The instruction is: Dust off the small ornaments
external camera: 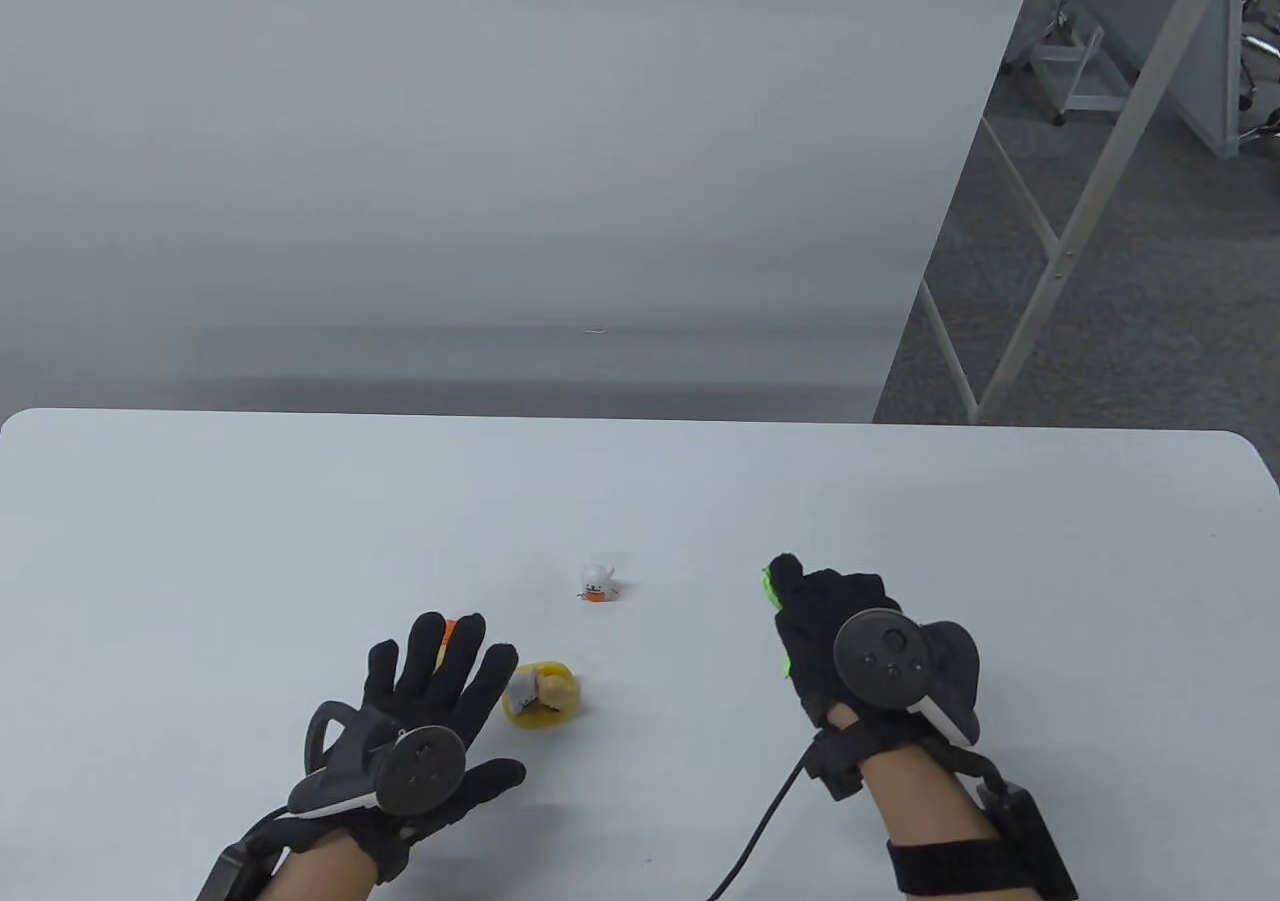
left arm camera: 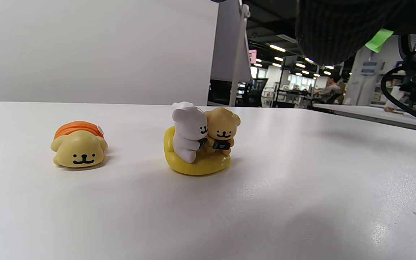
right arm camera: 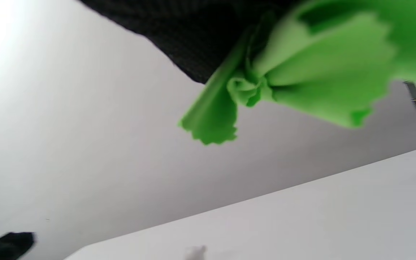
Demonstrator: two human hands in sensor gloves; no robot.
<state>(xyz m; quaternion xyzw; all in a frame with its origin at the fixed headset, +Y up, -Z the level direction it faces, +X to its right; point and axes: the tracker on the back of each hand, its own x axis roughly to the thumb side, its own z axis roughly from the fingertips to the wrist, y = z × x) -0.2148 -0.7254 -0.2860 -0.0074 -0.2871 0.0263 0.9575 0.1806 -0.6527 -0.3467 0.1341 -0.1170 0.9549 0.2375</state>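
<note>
Three small ornaments stand on the white table [external camera: 200, 541]. A white figure with an orange base [external camera: 596, 583] is near the middle. A yellow ring with a white bear and a tan bear [external camera: 541, 694] [left arm camera: 201, 141] is just right of my left hand's fingers. An orange-backed yellow dog [external camera: 447, 633] [left arm camera: 79, 144] is mostly hidden behind my left fingers. My left hand [external camera: 432, 686] is spread open above the table, holding nothing. My right hand [external camera: 815, 631] grips a bunched green cloth [external camera: 770, 589] [right arm camera: 284, 76] above the table, to the right of the ornaments.
The table's far edge [external camera: 640, 421] runs across the table view, with a grey wall panel behind. White table legs [external camera: 1060, 241] and carpet lie at the far right. A black cable [external camera: 760, 821] trails from my right wrist.
</note>
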